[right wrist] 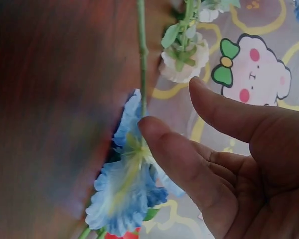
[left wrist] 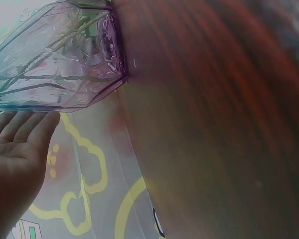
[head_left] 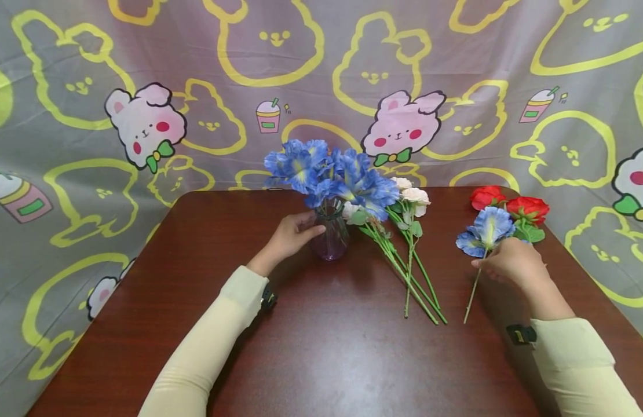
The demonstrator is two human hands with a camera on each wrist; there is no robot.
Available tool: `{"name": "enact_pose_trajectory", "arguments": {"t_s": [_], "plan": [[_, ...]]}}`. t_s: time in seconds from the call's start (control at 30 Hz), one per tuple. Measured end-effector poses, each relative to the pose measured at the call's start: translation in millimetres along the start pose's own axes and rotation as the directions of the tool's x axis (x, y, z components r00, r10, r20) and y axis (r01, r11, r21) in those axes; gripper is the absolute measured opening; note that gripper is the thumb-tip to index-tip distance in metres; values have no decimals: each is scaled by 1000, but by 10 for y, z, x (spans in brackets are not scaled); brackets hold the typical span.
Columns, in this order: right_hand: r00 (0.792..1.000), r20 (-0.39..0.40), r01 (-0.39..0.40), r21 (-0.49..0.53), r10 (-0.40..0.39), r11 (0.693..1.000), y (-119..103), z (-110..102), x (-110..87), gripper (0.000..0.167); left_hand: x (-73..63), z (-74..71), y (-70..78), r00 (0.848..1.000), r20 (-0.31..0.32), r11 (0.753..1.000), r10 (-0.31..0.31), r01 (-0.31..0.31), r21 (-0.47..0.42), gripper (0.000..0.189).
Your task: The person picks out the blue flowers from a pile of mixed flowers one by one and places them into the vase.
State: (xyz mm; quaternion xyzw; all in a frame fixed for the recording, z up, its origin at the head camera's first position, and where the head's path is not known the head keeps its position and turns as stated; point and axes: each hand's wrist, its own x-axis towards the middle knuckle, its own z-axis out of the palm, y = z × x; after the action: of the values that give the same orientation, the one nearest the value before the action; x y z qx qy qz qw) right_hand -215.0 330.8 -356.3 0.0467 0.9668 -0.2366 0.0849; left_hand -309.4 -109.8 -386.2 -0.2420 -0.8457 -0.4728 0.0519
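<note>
A clear purplish glass vase (head_left: 331,242) stands near the back of the table, holding large blue iris-like flowers (head_left: 300,165). My left hand (head_left: 292,236) is at the vase's left side. In the left wrist view its straight fingers (left wrist: 27,127) reach right to the glass, and stems show inside. On the right lies a single blue flower (head_left: 486,227) with a thin stem. My right hand (head_left: 517,263) is over that stem. The right wrist view shows thumb and index finger apart, the index fingertip (right wrist: 157,128) beside the stem just below the petals.
Cream-white roses (head_left: 415,197) on long green stems lie right of the vase, stems pointing toward me. Red flowers (head_left: 528,209) lie behind the single blue one. A patterned curtain (head_left: 311,69) hangs behind the brown table (head_left: 321,347).
</note>
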Motion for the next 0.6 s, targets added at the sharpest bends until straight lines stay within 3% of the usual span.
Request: {"name": "enact_pose_trajectory", "arguments": {"t_s": [0.23, 0.6], "plan": [[997, 78, 5, 59, -10, 998, 32, 72, 50, 34, 3, -4, -1, 1000, 7, 1000, -1, 1, -8, 50], [994, 105, -7, 188, -13, 982, 97, 181, 116, 25, 13, -5, -8, 1000, 12, 1000, -13, 14, -13, 50]]}}
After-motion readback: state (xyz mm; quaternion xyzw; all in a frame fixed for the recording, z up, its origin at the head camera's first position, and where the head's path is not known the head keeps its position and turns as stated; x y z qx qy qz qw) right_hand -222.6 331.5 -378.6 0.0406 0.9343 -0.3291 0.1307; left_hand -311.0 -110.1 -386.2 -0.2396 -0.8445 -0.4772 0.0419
